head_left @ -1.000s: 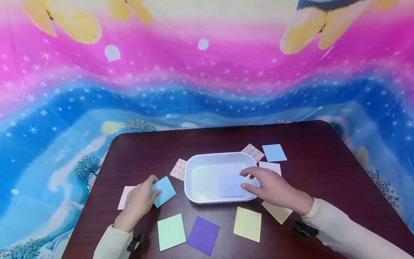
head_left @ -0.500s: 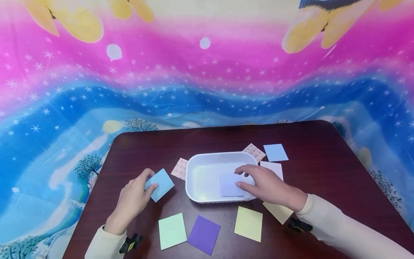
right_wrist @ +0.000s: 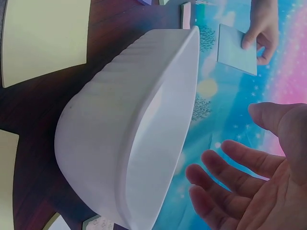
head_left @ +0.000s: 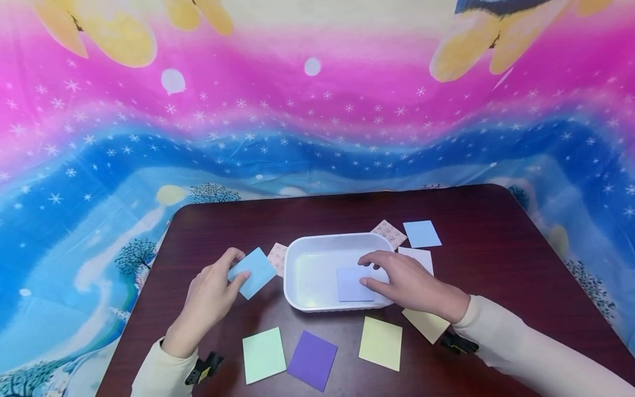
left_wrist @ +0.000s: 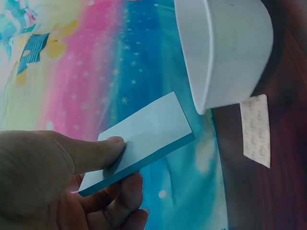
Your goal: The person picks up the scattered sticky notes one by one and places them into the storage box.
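My left hand [head_left: 210,295] pinches a light blue sticky note pad [head_left: 258,270] between thumb and fingers, just left of the white plastic tub [head_left: 297,300]. The left wrist view shows the pad [left_wrist: 153,122] tilted in the air, its thick edge visible and the thumb on its upper face. Over the tub's right end hovers my right hand [head_left: 414,284], fingers spread and loosely bent, holding nothing. A pale lilac pad [head_left: 349,286] lies inside the tub below that hand. In the right wrist view the palm faces the tub [right_wrist: 105,124] without a visible grip on it.
Green [head_left: 264,355], purple [head_left: 312,361] and yellow [head_left: 381,343] pads lie in front of the tub. A tan pad [head_left: 425,325] is partly under the right forearm. Patterned [head_left: 389,234], blue [head_left: 421,234] and white [head_left: 419,259] pads sit behind right; another patterned pad [head_left: 278,258] touches the tub's left side in view.
My left hand has lifted the light blue pad off the table and carried it up, then right toward the tub. The right hand has shifted slightly left over the tub.
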`<act>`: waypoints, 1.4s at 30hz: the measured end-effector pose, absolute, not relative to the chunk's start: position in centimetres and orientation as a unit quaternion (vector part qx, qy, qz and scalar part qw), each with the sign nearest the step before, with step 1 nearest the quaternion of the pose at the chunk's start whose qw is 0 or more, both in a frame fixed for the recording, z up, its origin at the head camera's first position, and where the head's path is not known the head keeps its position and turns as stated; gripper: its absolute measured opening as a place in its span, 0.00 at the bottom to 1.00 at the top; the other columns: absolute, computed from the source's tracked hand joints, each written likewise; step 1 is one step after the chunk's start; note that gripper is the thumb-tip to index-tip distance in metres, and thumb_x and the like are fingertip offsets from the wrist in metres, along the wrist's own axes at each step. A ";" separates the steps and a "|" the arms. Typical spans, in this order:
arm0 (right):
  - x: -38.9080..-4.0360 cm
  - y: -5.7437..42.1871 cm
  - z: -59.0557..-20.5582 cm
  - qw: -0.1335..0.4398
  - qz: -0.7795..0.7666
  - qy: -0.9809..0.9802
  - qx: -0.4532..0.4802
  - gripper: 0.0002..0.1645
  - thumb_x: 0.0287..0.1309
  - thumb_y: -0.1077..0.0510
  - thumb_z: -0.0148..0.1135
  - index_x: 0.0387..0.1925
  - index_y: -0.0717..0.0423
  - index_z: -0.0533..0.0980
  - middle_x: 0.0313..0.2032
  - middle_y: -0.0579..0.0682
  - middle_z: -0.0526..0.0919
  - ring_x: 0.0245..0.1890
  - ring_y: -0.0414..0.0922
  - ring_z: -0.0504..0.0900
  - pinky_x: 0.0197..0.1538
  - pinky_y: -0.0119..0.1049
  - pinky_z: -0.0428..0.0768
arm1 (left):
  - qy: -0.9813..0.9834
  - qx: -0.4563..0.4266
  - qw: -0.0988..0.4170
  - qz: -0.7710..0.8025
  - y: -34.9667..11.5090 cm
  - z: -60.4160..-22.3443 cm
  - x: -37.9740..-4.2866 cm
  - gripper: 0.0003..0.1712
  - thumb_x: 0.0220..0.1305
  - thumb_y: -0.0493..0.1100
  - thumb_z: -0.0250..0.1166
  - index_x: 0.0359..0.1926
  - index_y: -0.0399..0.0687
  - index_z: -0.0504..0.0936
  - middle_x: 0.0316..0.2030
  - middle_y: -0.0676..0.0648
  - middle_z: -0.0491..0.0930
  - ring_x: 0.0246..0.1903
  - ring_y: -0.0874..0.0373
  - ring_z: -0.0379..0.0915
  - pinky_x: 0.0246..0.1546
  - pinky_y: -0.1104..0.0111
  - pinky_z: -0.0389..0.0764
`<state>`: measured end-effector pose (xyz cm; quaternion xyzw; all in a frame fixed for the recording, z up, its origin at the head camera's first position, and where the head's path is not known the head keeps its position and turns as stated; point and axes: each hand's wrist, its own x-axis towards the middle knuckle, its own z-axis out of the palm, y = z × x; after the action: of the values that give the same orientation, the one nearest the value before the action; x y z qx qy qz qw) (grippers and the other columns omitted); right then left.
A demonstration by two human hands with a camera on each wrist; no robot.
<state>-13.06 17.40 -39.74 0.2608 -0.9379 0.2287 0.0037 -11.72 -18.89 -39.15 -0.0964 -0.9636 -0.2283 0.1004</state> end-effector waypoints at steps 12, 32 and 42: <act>-13.0 18.1 -39.4 0.013 0.221 -0.941 0.254 0.25 0.54 0.42 0.61 0.51 0.48 0.78 0.44 0.42 0.83 0.42 0.41 0.79 0.41 0.39 0.77 | -0.954 -0.120 0.116 -0.249 -17.0 -38.4 -12.1 0.16 0.55 0.42 0.67 0.44 0.52 0.74 0.32 0.50 0.82 0.19 0.63 0.66 0.19 0.65 0.68; -12.9 19.0 -39.0 0.021 0.213 -0.947 0.240 0.25 0.54 0.42 0.62 0.51 0.49 0.78 0.46 0.43 0.82 0.43 0.41 0.79 0.42 0.39 0.77 | -0.948 -0.163 0.093 -0.259 -13.5 -38.7 -13.9 0.14 0.54 0.44 0.68 0.42 0.57 0.75 0.31 0.53 0.81 0.21 0.62 0.68 0.19 0.65 0.68; -12.7 19.7 -39.1 0.011 0.218 -0.950 0.223 0.25 0.54 0.43 0.63 0.51 0.49 0.78 0.45 0.42 0.82 0.42 0.42 0.79 0.39 0.38 0.77 | -0.951 -0.162 0.041 -0.261 -12.3 -39.4 -14.9 0.13 0.56 0.46 0.67 0.42 0.57 0.75 0.37 0.52 0.82 0.19 0.60 0.65 0.21 0.65 0.68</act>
<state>-12.71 19.73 -39.11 0.2233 -0.9500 0.2179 0.0115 -14.95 -12.30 -39.44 -0.1621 -0.9508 -0.2610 0.0409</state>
